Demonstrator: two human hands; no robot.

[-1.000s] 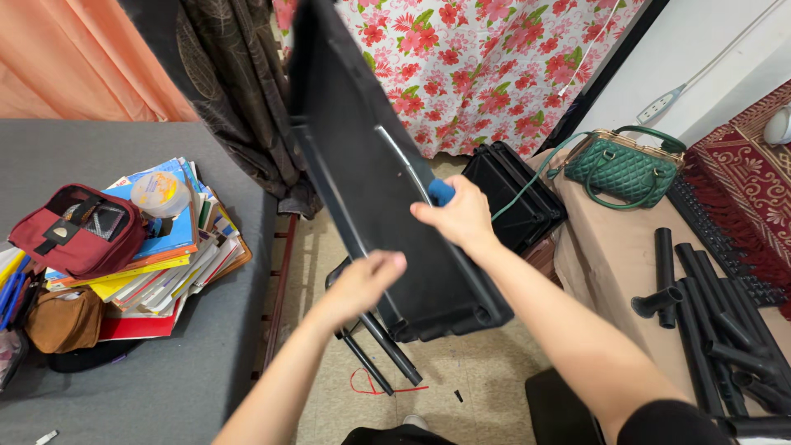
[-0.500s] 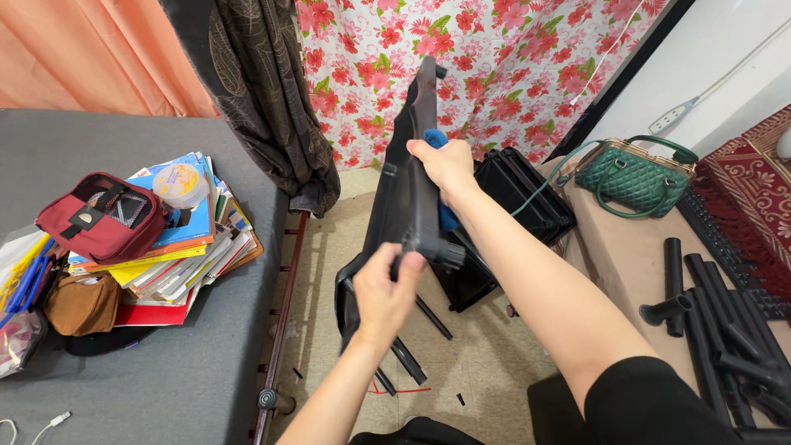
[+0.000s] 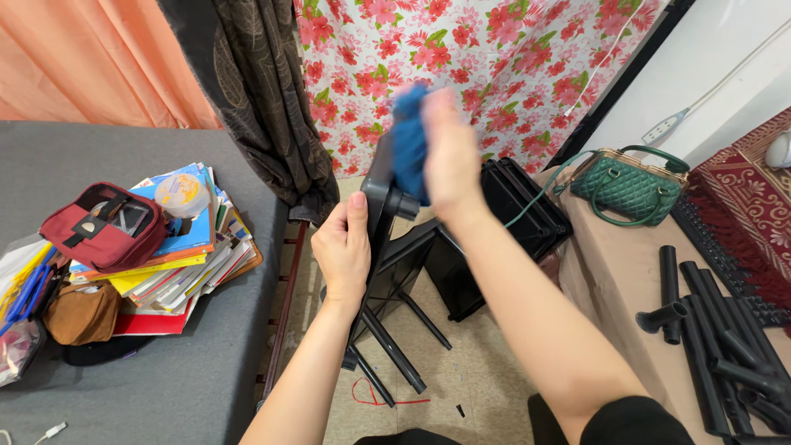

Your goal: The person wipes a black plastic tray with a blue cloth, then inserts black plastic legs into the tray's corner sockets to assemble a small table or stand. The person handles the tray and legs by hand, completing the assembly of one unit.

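Gripping black plastic shelf panel (image 3: 387, 247) edge-on with left hand (image 3: 342, 251), fingers wrapped, steadying it above floor; right hand (image 3: 449, 156) closed on blue cloth (image 3: 409, 140) against top edge (motion-blurred).

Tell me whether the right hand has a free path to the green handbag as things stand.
Probably yes. The right hand is pressing a blue cloth against the black plastic shelf panel, and the green handbag sits to its right on the tan surface with nothing between them. It would have to leave the panel first.
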